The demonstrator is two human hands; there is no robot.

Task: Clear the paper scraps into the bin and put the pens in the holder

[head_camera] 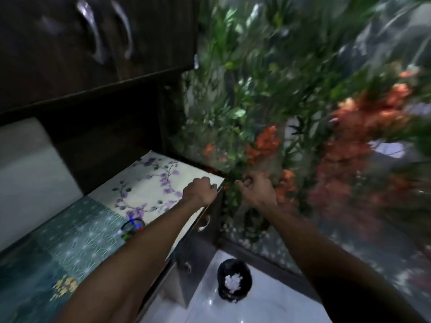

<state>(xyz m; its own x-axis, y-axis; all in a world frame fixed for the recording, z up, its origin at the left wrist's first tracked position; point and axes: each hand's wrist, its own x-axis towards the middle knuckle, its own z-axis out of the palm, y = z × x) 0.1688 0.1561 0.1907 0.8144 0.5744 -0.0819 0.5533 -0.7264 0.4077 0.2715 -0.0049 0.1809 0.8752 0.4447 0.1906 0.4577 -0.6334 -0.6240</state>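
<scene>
Although the head view was blurred by motion, the main items could be made out. The left hand [201, 190] lay at the far right corner of the desk [77, 231], on the flower-patterned covering, with its fingers curled into a fist; whether anything was held inside could not be told. The right hand [255, 190] hung just past the desk edge, in front of the plants [268, 89], its fingers curled inward and its thumb near the fingertips; whether it pinched anything could not be told either. The two hands were near each other but apart.

The pen holder [132, 227], a dark round cup, stood on the desk beside the left forearm, with coloured pens [132, 220] standing in it. The bin [234, 279], a dark round container, stood on the pale floor [268, 304] below the desk's right end, between the two forearms as seen. White paper scraps [232, 282] lay inside it.

Drawer handles [204, 223] showed on the desk front beneath the left wrist. A dark cabinet [93, 38] with metal handles hung above the desk. Orange flowers [349, 141] stood among the green leaves to the right.
</scene>
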